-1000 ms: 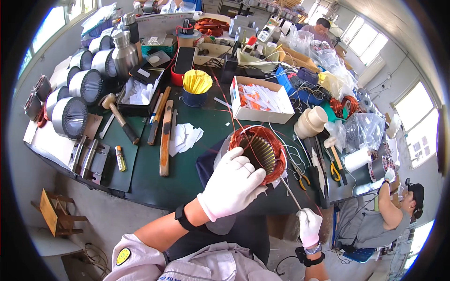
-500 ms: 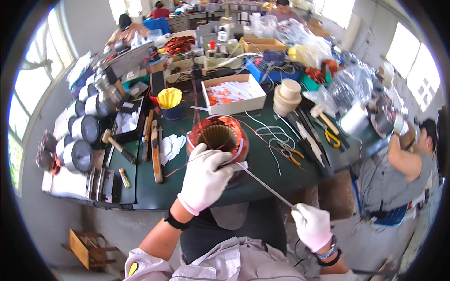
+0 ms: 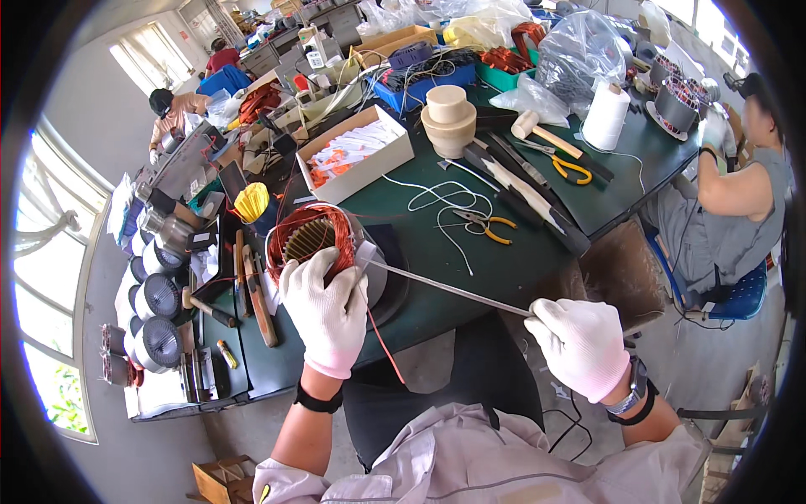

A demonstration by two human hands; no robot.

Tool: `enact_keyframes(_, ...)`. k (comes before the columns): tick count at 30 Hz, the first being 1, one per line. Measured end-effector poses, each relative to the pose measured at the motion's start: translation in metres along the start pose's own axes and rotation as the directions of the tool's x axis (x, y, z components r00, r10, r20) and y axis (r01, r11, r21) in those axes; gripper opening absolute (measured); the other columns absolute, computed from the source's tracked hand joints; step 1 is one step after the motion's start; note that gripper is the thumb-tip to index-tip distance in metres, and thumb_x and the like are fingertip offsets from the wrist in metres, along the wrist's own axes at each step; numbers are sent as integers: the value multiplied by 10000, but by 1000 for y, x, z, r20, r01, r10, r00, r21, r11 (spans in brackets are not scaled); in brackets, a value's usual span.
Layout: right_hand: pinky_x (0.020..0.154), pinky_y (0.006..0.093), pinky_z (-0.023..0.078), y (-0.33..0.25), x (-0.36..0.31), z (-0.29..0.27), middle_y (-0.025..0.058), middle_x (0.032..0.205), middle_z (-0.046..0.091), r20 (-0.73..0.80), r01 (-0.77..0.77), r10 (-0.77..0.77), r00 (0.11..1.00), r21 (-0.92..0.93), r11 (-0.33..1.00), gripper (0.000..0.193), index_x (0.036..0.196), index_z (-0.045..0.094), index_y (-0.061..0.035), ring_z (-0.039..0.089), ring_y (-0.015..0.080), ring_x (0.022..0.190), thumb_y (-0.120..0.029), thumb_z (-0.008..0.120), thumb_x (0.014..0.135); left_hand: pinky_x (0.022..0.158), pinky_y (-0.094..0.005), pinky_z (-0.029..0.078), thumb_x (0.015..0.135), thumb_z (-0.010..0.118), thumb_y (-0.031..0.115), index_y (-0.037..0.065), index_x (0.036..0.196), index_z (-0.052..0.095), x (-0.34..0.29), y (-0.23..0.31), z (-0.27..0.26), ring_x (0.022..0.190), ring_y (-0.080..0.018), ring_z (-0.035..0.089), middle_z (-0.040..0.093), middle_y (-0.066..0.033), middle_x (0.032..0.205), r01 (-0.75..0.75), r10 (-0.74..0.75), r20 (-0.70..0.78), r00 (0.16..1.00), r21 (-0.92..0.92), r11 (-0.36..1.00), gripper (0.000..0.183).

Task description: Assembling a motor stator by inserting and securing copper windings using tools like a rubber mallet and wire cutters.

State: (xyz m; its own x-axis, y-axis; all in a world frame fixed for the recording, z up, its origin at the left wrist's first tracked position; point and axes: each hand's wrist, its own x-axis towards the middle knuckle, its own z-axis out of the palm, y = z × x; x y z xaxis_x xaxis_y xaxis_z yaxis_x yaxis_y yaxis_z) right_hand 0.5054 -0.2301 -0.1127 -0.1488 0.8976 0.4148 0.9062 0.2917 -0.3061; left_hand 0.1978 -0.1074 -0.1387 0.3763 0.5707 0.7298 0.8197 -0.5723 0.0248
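A motor stator point(image 3: 382, 281) with copper-red windings point(image 3: 340, 231) and a yellowish slotted bore point(image 3: 309, 240) rests on the bench, its open end toward me. My left hand point(image 3: 326, 311), in a white glove, curls its fingers over the near edge of the winding. A thin red lead point(image 3: 384, 346) hangs beside that hand. At the stator's rim, next to my left fingers, sits a small white piece point(image 3: 366, 254). From there a thin grey length point(image 3: 453, 289), straight as a rod or taut cord, runs to my gloved right hand point(image 3: 579, 349), which pinches its other end.
An open box of white and orange strips point(image 3: 357, 155) stands beyond the stator. Orange-handled pliers point(image 3: 487, 227), loose white cord point(image 3: 445, 197) and a mallet point(image 3: 554, 134) lie to the right. Wire spools point(image 3: 159, 298) line the left. A co-worker point(image 3: 747, 185) sits at right.
My view has turned, shifting the bench in the picture. My right hand is now farther from the stator, and more of the grey length shows. The red lead now hangs over the near side.
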Motion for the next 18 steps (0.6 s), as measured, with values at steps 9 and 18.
enact_keyframes(9, 519, 351, 451, -17, 33, -10, -5, 631, 513, 75, 211, -197, 978, -316, 925, 177, 930, 667, -95, 583, 172, 552, -258, 737, 922, 1035, -476, 410, 724, 854, 79, 143, 948, 787, -12, -15, 2, 1135, -352, 584, 680, -105, 1204, 5, -5, -16, 1000, -16, 1000, 241)
enact_keyframes(18, 513, 362, 463, -16, 71, 46, 18, 624, 530, 69, 300, -292, 954, -196, 934, 176, 903, 640, -89, 593, 211, 531, -238, 727, 942, 991, -470, 431, 677, 858, 115, 153, 944, 783, -5, -13, 10, 1065, -305, 611, 680, -81, 1180, -9, 9, -54, 999, -7, 1000, 279)
